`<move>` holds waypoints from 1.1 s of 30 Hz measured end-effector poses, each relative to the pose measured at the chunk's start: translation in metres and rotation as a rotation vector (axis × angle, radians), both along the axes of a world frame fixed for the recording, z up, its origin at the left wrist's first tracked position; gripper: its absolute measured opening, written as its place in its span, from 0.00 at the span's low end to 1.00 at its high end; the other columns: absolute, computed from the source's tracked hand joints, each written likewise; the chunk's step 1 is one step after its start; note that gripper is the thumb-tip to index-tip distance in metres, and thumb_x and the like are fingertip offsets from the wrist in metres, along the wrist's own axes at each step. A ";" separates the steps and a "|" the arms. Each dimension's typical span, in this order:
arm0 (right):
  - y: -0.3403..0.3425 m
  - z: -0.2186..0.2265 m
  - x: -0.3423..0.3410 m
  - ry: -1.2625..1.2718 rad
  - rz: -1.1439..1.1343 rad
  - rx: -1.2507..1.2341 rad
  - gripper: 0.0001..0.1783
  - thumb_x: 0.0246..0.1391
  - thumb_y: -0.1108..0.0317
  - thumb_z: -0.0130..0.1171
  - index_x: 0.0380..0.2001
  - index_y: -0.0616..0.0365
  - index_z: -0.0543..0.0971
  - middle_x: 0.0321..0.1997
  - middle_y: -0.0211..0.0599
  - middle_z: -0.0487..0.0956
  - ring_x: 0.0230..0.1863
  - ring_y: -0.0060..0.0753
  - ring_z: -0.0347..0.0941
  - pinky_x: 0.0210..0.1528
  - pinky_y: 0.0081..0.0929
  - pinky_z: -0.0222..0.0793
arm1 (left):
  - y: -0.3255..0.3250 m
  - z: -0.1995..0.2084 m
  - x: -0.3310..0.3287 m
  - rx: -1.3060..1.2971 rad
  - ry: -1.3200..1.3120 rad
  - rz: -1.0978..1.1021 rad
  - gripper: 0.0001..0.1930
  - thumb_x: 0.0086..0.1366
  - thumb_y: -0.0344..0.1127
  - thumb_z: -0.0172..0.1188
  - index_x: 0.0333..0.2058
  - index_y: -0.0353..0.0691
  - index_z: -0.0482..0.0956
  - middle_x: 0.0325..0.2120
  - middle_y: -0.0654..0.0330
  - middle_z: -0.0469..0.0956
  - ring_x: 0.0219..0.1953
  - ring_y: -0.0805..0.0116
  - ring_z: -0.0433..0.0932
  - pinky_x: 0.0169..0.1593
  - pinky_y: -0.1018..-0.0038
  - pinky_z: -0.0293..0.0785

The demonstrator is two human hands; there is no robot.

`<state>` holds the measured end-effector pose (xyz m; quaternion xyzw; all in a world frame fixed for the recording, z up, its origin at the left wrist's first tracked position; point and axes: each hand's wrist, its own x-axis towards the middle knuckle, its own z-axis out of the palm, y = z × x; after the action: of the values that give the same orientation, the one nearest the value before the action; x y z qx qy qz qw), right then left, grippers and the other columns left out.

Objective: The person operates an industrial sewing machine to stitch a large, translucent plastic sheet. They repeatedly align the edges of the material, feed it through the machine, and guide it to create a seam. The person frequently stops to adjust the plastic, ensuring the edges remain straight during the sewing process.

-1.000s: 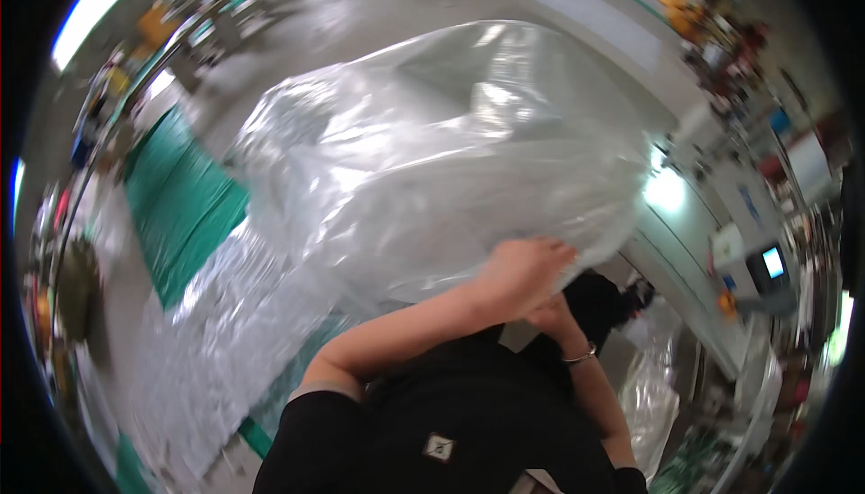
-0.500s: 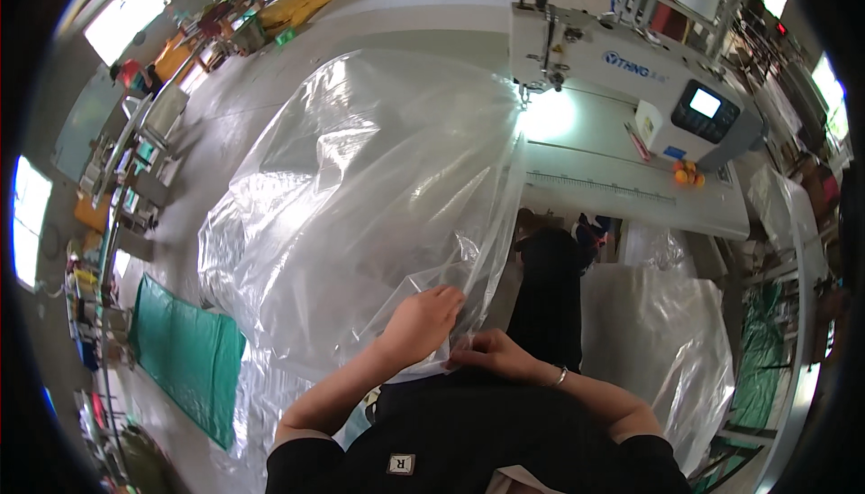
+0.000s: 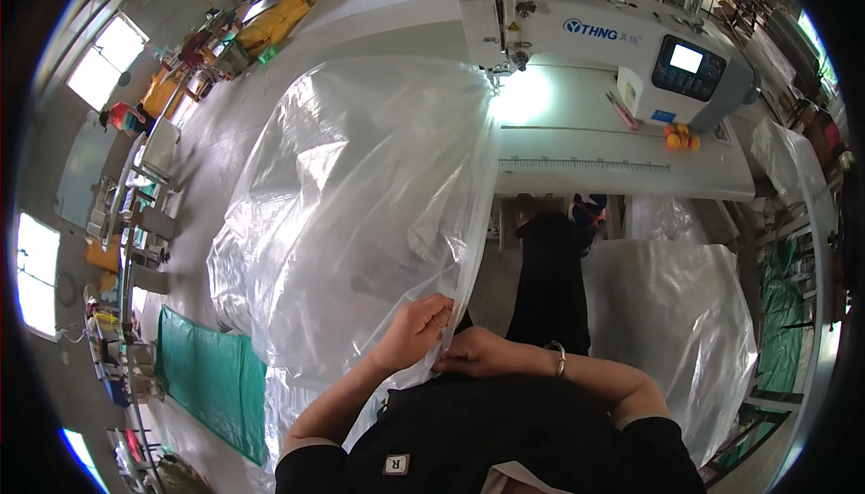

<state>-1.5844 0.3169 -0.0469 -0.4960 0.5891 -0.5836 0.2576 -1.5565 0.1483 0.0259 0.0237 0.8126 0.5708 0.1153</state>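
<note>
A large clear plastic sheet (image 3: 360, 187) spreads from the sewing machine (image 3: 577, 34) down to my lap. Its far right corner lies by the needle, under the machine's bright lamp. My left hand (image 3: 414, 327) is closed on the sheet's right edge, close to my body. Just below and to the right, my right hand (image 3: 473, 352) pinches the same edge, with a bracelet on that wrist. Between the two hands the plastic is gathered into a narrow strip. The fingertips of both hands are partly hidden by the folds.
On the machine table (image 3: 577, 147) lie a ruler strip, a pink-handled tool (image 3: 622, 111) and small orange balls (image 3: 682, 137). More clear plastic (image 3: 676, 332) hangs at my right. A green tarp (image 3: 212, 377) lies at the left. Another person (image 3: 126, 118) is far left.
My left hand has closed from loosely curled fingers into a tighter grip. The sheet's right edge between hands and needle is straighter. My view has shifted slightly.
</note>
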 end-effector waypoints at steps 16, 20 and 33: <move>-0.044 -0.035 -0.081 -0.778 -0.375 -0.262 0.12 0.58 0.68 0.54 0.43 0.59 0.78 0.41 0.42 0.80 0.42 0.37 0.77 0.42 0.28 0.73 | 0.040 0.020 -0.021 -0.528 0.678 -0.325 0.03 0.55 0.29 0.56 0.25 0.40 0.71 0.21 0.58 0.71 0.23 0.59 0.75 0.26 0.66 0.71; -0.046 -0.074 -0.077 -0.209 -0.393 -0.254 0.11 0.55 0.65 0.58 0.37 0.62 0.79 0.34 0.42 0.80 0.36 0.36 0.77 0.37 0.31 0.74 | 0.034 0.012 -0.024 -0.600 0.587 -0.406 0.03 0.56 0.30 0.56 0.25 0.40 0.71 0.21 0.58 0.71 0.24 0.58 0.76 0.25 0.65 0.72; -0.010 0.042 -0.241 0.772 -1.071 0.826 0.08 0.49 0.72 0.58 0.30 0.68 0.75 0.21 0.50 0.78 0.27 0.47 0.79 0.30 0.36 0.75 | 0.021 -0.001 -0.031 -0.564 0.586 -0.471 0.04 0.54 0.30 0.55 0.24 0.39 0.69 0.20 0.57 0.72 0.24 0.58 0.77 0.27 0.64 0.74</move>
<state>-1.8251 0.3066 -0.0050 -0.1758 0.9660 -0.1477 -0.1189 -1.5872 0.1697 0.0251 0.3353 0.9068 0.2553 0.0093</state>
